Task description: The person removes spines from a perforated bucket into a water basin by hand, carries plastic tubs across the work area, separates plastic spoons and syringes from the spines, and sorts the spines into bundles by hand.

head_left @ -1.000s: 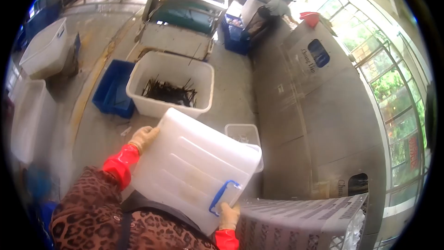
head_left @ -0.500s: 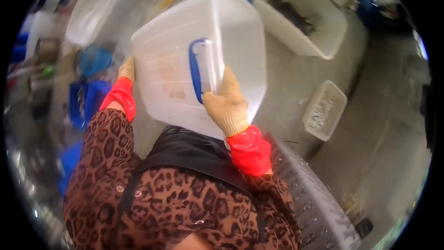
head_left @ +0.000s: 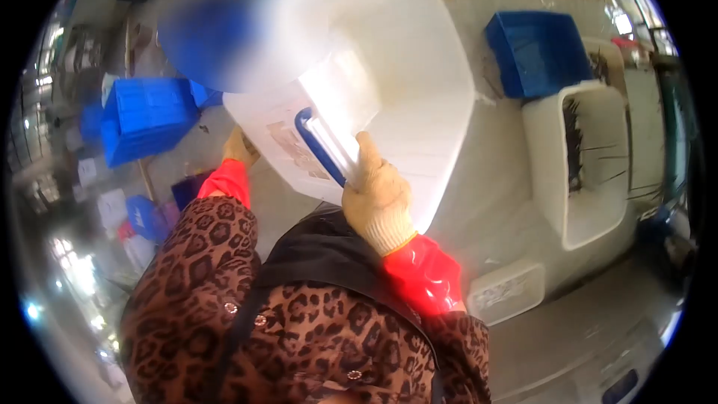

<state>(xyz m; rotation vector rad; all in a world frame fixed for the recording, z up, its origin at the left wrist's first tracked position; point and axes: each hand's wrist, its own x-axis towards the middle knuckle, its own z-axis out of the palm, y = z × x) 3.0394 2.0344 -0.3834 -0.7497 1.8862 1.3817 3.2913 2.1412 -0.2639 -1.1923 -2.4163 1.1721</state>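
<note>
A big white plastic bin (head_left: 437, 97) is tilted in front of my body, its open mouth facing away to the upper right. My right hand (head_left: 378, 206), in a cream knit glove with a red cuff, grips its near rim beside the blue handle (head_left: 320, 146). My left hand (head_left: 241, 148), gloved alike, is at the bin's lower left, its fingers partly hidden. Brownish label remnants (head_left: 295, 151) mark the bin's outer wall. A blurred blue-and-white oval covers part of its upper left.
On the floor to the right are a blue crate (head_left: 538, 52), a white bin (head_left: 550, 172) with thin dark pieces in it, and a shallow white tray (head_left: 508, 292) with small contents. At left stands a bright blue box (head_left: 146, 116).
The view has turned left, so the floor containers appear farther right and lower. The held bin has tipped, showing more of its inside. Both hands stay on it.
</note>
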